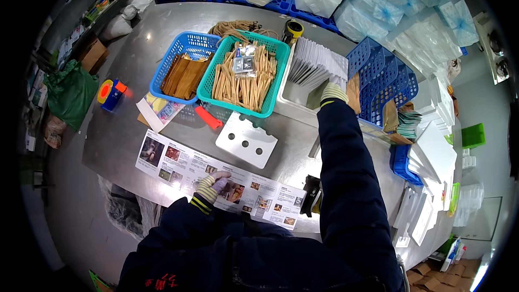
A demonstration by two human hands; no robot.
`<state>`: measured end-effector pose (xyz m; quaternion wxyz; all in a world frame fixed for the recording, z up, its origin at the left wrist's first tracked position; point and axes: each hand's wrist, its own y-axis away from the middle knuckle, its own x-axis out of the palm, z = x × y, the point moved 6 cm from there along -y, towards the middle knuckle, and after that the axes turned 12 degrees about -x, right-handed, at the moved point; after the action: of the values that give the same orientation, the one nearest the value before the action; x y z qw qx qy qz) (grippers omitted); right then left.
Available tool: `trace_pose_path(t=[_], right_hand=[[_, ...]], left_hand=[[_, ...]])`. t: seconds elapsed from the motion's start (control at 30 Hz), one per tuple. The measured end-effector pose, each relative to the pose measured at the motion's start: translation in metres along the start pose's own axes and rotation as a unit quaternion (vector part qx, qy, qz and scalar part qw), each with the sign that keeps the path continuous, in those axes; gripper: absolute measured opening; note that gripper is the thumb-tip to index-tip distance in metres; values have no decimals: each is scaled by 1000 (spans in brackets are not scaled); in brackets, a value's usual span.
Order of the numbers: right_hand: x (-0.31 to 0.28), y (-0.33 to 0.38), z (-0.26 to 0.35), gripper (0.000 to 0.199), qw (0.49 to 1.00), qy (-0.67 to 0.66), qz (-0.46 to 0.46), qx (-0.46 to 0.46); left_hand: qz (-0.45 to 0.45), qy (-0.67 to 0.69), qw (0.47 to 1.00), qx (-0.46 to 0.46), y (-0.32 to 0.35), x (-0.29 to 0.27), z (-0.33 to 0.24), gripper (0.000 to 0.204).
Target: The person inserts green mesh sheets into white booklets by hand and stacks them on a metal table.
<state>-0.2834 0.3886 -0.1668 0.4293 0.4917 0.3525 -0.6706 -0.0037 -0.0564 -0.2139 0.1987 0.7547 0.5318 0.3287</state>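
A long printed leaflet (186, 163) with small colour photos lies unfolded along the table's near edge. My left hand (212, 185), in a pale striped glove, rests on the middle of this leaflet with its fingers stretched out. My right arm reaches forward and away to a white bin (282, 97) packed with thin white folded sheets (313, 62) standing on edge. At the bin's near right corner, my right hand (334, 93), in a similar glove, is against the sheets. Its fingers are hidden, so I cannot tell whether it grips one.
Ahead stand a teal basket (281, 84) of wooden sticks and a blue basket (157, 84) of brown strips. A white plate with holes (246, 139) and a red tool (208, 117) lie nearer. Blue perforated dividers (378, 84) stand right, a tape dispenser (111, 94) left.
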Motion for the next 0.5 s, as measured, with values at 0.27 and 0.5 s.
trace_pose_path(t=[0.27, 0.5], right_hand=[[-75, 57, 49, 72, 989, 83, 34, -121], [-101, 182, 1, 41, 971, -130, -79, -186]], left_hand=[[33, 17, 999, -14, 8, -6, 8, 27], [47, -17, 998, 23, 5, -16, 10, 28]])
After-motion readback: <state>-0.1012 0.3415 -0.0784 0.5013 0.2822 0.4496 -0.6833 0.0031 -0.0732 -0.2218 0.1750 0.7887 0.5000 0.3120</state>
